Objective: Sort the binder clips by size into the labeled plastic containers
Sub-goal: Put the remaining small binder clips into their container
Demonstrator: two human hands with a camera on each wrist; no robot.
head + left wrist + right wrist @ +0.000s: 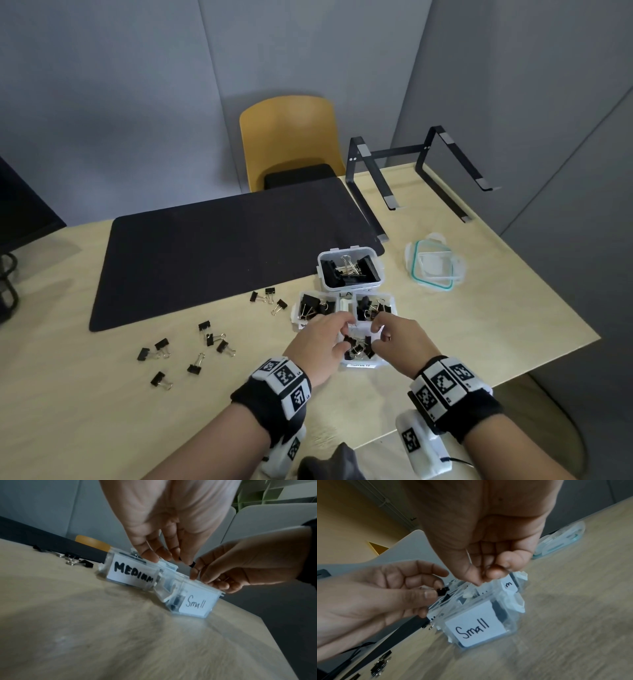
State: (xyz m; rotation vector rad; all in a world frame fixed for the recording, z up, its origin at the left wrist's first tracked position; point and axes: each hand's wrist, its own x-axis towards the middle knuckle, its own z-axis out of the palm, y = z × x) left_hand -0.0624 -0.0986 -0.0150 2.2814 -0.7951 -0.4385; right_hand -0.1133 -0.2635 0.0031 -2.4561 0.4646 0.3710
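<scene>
Both hands meet over the box labelled "Small" (477,630), nearest the person on the bench (445,322), w/ the left hand (320,346) pinching a small black binder clip (442,591) between thumb and forefinger directly above that box's open top, apparently so it can drop straight in. The right hand (399,341) has its fingers (496,572) curled in, thumb against fingertips, just over the box rim; whether it holds anything is unclear, the wrist view being blurred, though a thin wire-like line shows near the thumb. The "MEDIUM" box (132,573) sits touching the small one on its far-left side, a second box (375,306) beside it and a bigger tub (349,270) behind, each already holding clips: grouped tight, prob. to keep every drop short. Approx. a dozen loose clips (191,346) lie scattered on the bench to the left, near the dark mat (222,253), not yet sorted. A lid (435,265) lies apart on the right.
</scene>
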